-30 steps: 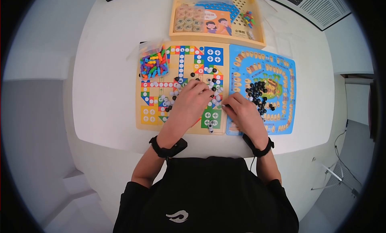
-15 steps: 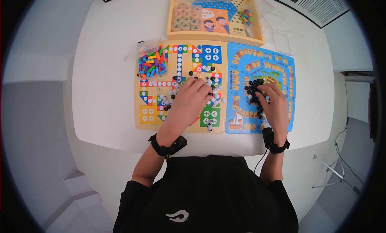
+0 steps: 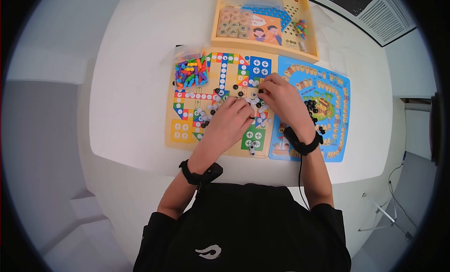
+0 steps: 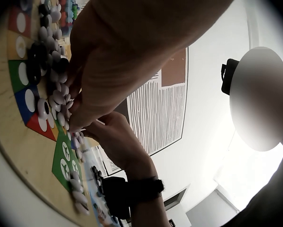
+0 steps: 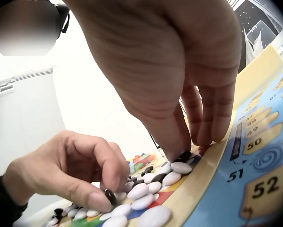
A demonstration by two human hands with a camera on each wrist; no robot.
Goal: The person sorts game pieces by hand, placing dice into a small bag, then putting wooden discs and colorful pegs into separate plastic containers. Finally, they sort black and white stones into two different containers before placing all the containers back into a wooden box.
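Observation:
My left hand is over the wooden flying-chess board, pinching a black go stone between thumb and finger. Near that board's right edge, my right hand points fingers down and pinches another black go stone among the scattered stones. White go stones lie mixed with black ones under and around both hands. A heap of black stones lies on the blue game board, partly hidden behind my right wrist.
A clear plastic box of colourful pegs sits at the wooden board's upper left. Behind the boards stands a wooden box holding round Chinese chess pieces, a booklet and small coloured pegs.
My right hand went from between the boards to the black heap, then came back left to the wooden board with a black stone. My left hand stayed over that board.

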